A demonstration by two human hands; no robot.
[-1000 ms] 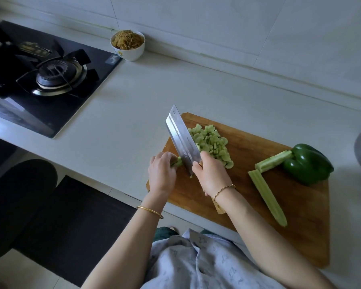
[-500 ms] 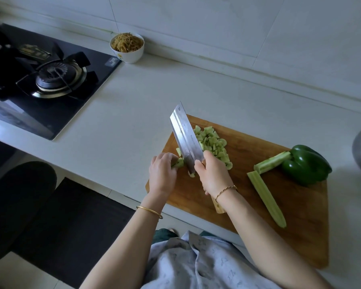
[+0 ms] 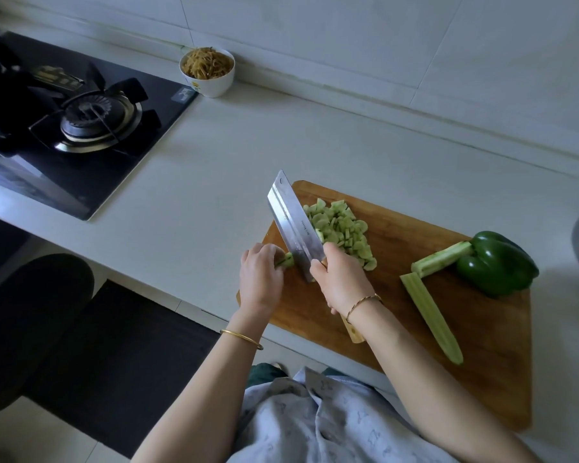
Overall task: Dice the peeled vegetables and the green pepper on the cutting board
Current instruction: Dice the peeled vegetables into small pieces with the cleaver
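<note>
Peeled vegetable stub (image 3: 286,260) at the left end of the cutting board (image 3: 415,329) — pinched by curled fingers (image 3: 268,254) of the left hand (image 3: 259,279), tight against the cleaver (image 3: 295,225) blade. Right hand (image 3: 340,282) wrapped firmly round the cleaver handle. Diced pieces (image 3: 341,228) heaped behind the blade; two peeled lengths (image 3: 430,315) and green pepper (image 3: 495,265) further right — uncut.

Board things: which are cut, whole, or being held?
Pepper: whole.
Long stalk: peeled, uncut.
Short stalk: peeled, uncut, against pepper.
Pile: diced.
Stub: left hand pinches it.
Cleaver: right hand grips it.
Bowl: full.
Burner: no flame seen.
</note>
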